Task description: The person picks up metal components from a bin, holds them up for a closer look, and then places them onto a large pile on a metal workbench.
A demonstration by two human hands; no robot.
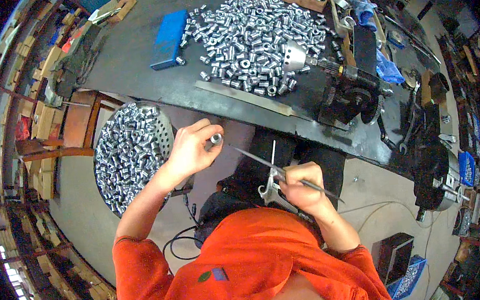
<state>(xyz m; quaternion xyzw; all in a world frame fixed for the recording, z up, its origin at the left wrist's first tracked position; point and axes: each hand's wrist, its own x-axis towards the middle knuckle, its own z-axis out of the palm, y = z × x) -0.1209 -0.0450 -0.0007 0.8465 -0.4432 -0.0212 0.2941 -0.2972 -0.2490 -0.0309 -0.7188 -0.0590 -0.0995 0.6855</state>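
My left hand (193,148) is closed, pinching a small shiny metal bushing (216,138) between thumb and fingers, its round end facing right. Wrapped round a long, thin, dark tool (258,159) is my right hand (305,189). That tool looks like a slim file, tapering at both ends, and its left tip points toward the bushing without touching it. Just left of my right hand is a silver air blow gun (270,188) with a thin upright nozzle; whether my fingers also hold it I cannot tell.
Left of my left hand stands a round perforated container (163,131) heaped with similar bushings (129,159). A large pile of bushings (253,34) covers part of the dark workbench (124,68), beside a blue bin (169,41). A black machine (355,94) stands at its right. Hoses (182,238) hang below.
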